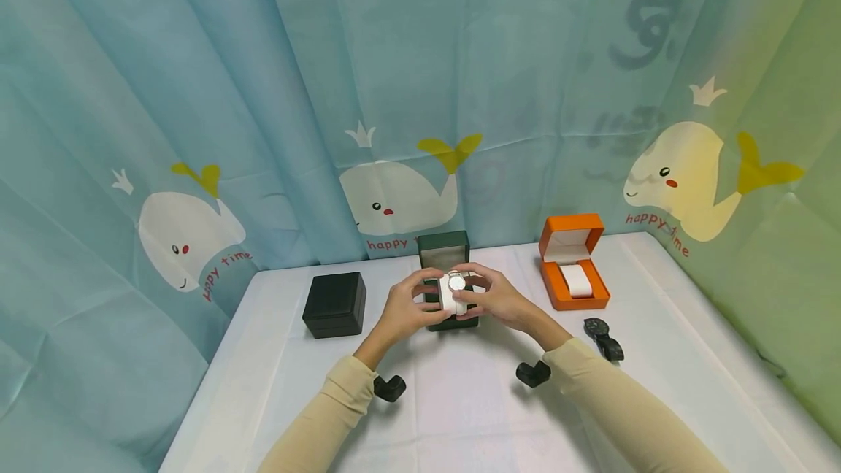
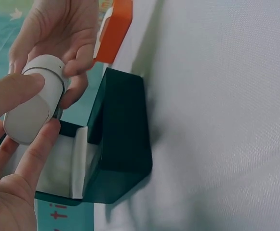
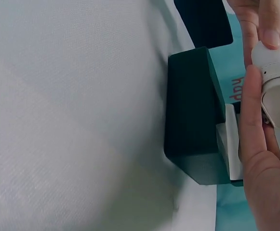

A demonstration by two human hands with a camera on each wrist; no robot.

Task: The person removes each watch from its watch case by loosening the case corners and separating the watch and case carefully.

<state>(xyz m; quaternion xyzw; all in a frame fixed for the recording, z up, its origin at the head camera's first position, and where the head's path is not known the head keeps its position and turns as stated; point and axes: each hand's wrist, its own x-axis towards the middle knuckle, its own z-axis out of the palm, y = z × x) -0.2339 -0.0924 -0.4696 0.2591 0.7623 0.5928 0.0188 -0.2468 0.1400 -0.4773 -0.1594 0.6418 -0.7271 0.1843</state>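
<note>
A white watch (image 1: 456, 282) with a round pale face is wrapped around a white pillow-shaped cushion (image 2: 26, 118). My left hand (image 1: 402, 309) grips one end of the cushion, its thumb pressed on the near side in the left wrist view. From the other side my right hand (image 1: 499, 299) holds the watch and cushion between thumb and fingers. Both hands are over a dark green box (image 1: 444, 241), whose lid stands raised at the back. Pale lining (image 2: 58, 168) shows inside the box. In the head view the hands and cushion hide most of its inside.
A closed black box (image 1: 333, 304) stands to the left. On the right is an open orange box (image 1: 574, 304) with a white cushion (image 1: 575, 281) inside. A black watch (image 1: 603, 339) lies in front of it. A whale-printed curtain (image 1: 407, 93) hangs behind the white table (image 1: 460, 414).
</note>
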